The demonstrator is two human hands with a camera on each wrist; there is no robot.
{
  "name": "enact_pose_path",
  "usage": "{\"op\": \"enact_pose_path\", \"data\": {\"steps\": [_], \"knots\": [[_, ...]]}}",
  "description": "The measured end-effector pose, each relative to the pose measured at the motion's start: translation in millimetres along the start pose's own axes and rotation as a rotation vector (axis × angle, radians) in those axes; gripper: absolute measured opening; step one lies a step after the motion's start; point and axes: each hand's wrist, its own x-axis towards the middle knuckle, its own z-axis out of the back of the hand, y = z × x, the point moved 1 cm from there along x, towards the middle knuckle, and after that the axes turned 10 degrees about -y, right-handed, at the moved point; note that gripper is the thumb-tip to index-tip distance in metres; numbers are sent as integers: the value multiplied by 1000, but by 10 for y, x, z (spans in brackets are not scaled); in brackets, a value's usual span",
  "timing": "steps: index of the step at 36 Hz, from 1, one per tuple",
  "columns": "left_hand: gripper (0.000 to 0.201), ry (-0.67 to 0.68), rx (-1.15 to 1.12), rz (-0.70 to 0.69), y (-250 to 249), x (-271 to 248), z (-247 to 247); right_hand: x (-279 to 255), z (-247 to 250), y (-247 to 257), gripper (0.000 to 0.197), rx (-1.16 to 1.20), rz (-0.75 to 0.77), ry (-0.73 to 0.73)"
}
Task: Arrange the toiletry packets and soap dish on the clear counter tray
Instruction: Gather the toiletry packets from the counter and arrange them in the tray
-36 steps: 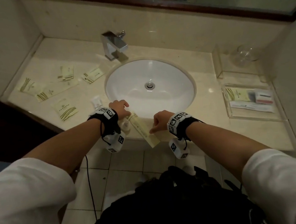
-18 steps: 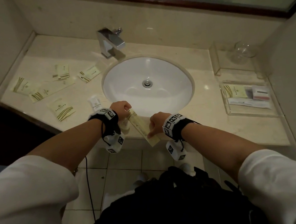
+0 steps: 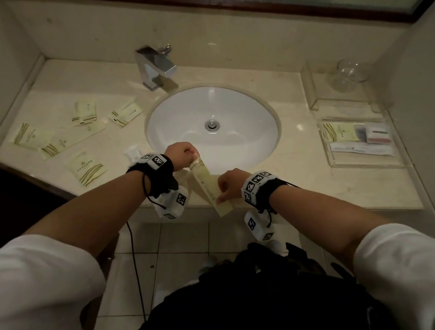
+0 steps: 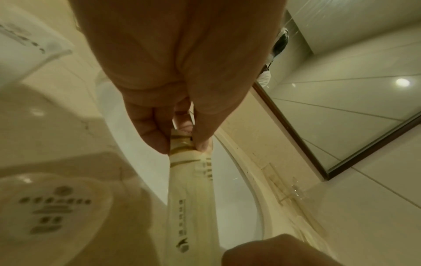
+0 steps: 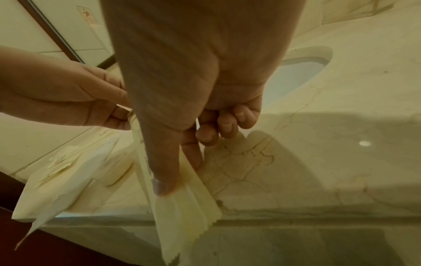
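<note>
Over the counter's front edge by the sink (image 3: 211, 128), left hand (image 3: 182, 156) and right hand (image 3: 230, 185) each pinch an end of a long packet (image 3: 207, 185); best kept flat, then carried rightward to the clear tray (image 3: 365, 164).

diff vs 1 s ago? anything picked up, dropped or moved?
Nothing visibly changed in the grips. The left hand still pinches the far end of the long packet, and the right hand still pinches near its front end, over the counter edge. Loose packets and clear tray stayed put.
</note>
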Motion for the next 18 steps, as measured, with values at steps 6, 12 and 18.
{"op": "enact_pose_path", "data": {"steps": [6,12,18], "knots": [[21,21,-169,77,-158,49,58,-29,97,-172,39,129,-27,-19],[17,-28,-325,166,-295,154,-1,-125,335,-543,31,324,-108,-85],[19,-32,-334,182,-438,413,-246,-355,547,-1105,22,738,-301,-211]]}}
